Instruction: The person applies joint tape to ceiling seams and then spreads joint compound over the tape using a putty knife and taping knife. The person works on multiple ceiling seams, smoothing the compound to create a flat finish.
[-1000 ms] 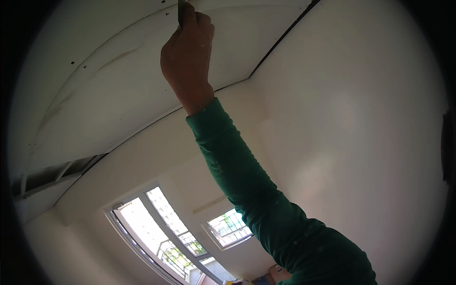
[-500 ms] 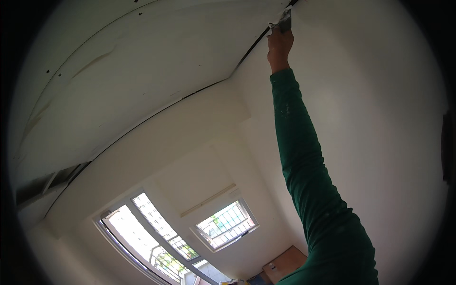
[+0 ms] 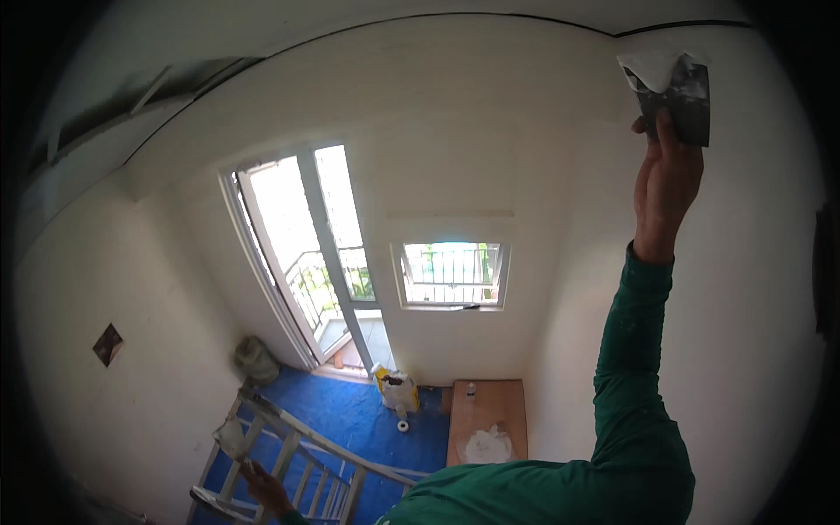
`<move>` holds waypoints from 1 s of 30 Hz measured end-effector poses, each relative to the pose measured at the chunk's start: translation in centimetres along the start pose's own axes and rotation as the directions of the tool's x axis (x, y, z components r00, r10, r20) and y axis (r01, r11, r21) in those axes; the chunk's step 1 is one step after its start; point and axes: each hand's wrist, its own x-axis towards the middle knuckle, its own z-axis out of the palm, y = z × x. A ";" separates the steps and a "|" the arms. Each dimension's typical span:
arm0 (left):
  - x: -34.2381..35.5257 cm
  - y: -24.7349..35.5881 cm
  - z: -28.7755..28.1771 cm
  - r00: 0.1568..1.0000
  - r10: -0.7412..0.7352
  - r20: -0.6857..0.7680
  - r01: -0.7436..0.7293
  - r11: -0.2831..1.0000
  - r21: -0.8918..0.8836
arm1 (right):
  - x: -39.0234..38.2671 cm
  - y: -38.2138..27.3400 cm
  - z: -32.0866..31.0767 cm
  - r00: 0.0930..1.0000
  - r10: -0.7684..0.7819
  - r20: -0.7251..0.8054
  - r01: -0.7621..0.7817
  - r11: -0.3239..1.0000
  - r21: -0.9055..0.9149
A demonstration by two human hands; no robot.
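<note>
High on the right, my right hand (image 3: pixel 668 185) is closed around a dark, flat putty knife (image 3: pixel 689 109). White putty (image 3: pixel 654 70) lies thick along the blade's upper left edge, and white smears mark its face. The blade is held up close to the right wall, below the dark gap (image 3: pixel 682 26) where wall meets ceiling. Low on the left, my left hand (image 3: pixel 267 488) grips a second putty knife (image 3: pixel 230 439) with a wide, whitish blade, in front of the ladder. Its fingers are partly shaded.
A metal ladder (image 3: pixel 289 448) stands below me on blue sheeting (image 3: pixel 341 401). An open bag (image 3: pixel 396 389), a white roll (image 3: pixel 402 426) and a grey-green sack (image 3: pixel 255 360) rest on it. A brown board (image 3: pixel 465 416) carries a white powdery heap (image 3: pixel 488 444) and a small bottle (image 3: pixel 471 391).
My view has tilted down, bringing the floor, ladder and my left hand into sight. My right hand has come away from the ceiling gap, still holding its knife, now with putty showing on the blade.
</note>
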 end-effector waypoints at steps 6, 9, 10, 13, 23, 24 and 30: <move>0.0 2.0 -1.4 0.999 0.036 0.013 -0.036 0.999 -0.034 | -25.1 0.8 4.0 0.389 0.788 0.477 -0.898 0.208 0.389; 0.4 2.4 -1.2 0.997 -0.048 0.067 0.052 0.997 -0.057 | -32.7 0.1 5.0 -0.060 0.830 0.554 -0.883 -0.303 0.359; 0.4 2.4 -1.2 0.995 -0.072 0.075 0.077 0.994 -0.077 | -34.5 -0.3 5.2 -0.131 0.819 0.558 -0.882 -0.354 0.312; 0.2 2.2 -1.0 0.998 -0.040 0.046 0.043 0.997 -0.059 | -37.3 -1.3 5.5 -0.170 0.758 0.630 -0.881 -0.403 0.247; 0.7 2.0 -1.8 0.971 -0.182 0.157 0.229 0.900 -0.370 | -39.7 -1.3 6.6 0.173 0.619 0.766 -0.985 0.114 0.131; 0.4 3.1 -2.0 0.980 -0.156 0.121 0.191 0.902 -0.388 | -39.9 -1.0 6.7 0.201 0.622 0.757 -0.979 0.154 0.133; -5.3 14.3 -4.2 0.751 -0.098 0.653 0.614 0.467 -0.636 | -40.1 -0.1 7.5 0.403 0.521 0.753 -0.897 0.388 0.211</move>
